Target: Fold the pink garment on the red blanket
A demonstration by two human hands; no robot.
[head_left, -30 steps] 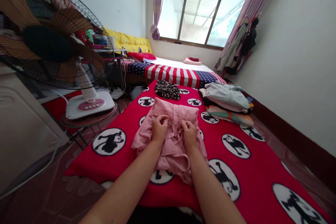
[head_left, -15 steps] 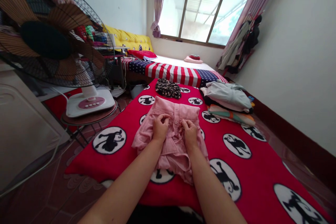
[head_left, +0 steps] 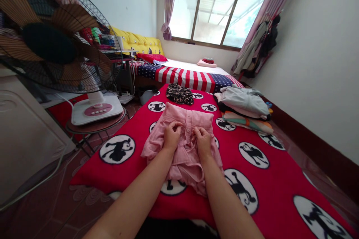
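A pink buttoned shirt (head_left: 200,118) lies in front of me on a red blanket (head_left: 129,177) with black-and-white cat-like figures. Its button strip runs down the middle, and its lower part is crumpled toward me. My left hand (head_left: 171,136) rests on the shirt left of the buttons, thumb and fingertips pinching the cloth. On the other side of the strip, my right hand (head_left: 203,142) also pinches the fabric. Past the shirt's top edge is a folded black floral cloth (head_left: 179,94).
To the right sits a pile of folded clothes (head_left: 244,102). A large fan (head_left: 49,43) stands at left on a round stool (head_left: 95,125). Beyond the blanket is a bed with a flag-patterned cover (head_left: 193,78), below a window (head_left: 215,13). Garments hang at the right wall (head_left: 316,63).
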